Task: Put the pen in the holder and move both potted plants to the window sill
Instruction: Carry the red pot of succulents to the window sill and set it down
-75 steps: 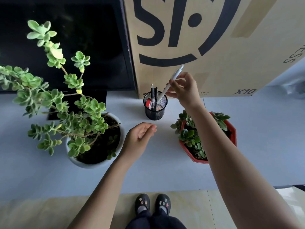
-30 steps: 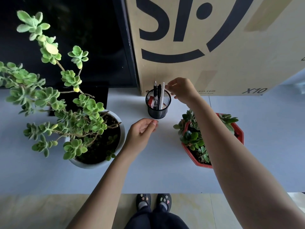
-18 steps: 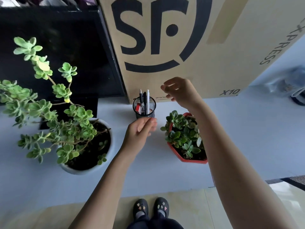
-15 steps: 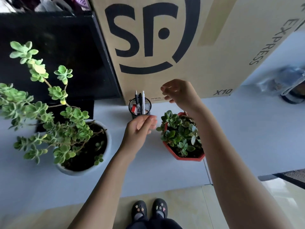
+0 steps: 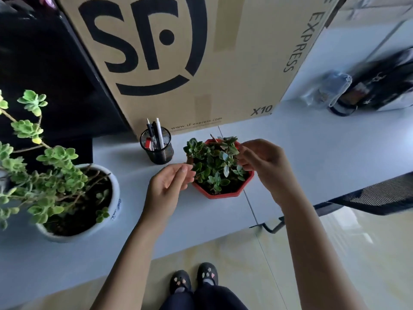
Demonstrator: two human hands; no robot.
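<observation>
The white pen (image 5: 159, 134) stands upright in the black mesh holder (image 5: 157, 146) among other pens. Right of the holder sits a small succulent in a red octagonal pot (image 5: 223, 193). My left hand (image 5: 167, 186) hovers at the pot's left side, fingers apart and nearly touching the leaves. My right hand (image 5: 266, 165) is at the pot's right side, fingers curled among the leaves, holding nothing I can make out. A tall leafy plant in a round white pot (image 5: 89, 229) stands at the left of the white desk (image 5: 312, 157).
A big cardboard box (image 5: 223, 52) with black lettering stands behind the holder. A dark monitor (image 5: 44, 74) fills the back left. A clear bottle (image 5: 333, 90) and a dark bag (image 5: 380, 86) lie at the far right. A black mesh chair (image 5: 380, 195) edges in by the desk's front right.
The pen went into the holder and my right hand let go of it. Both hands then came down to either side of the red pot; the view swung right.
</observation>
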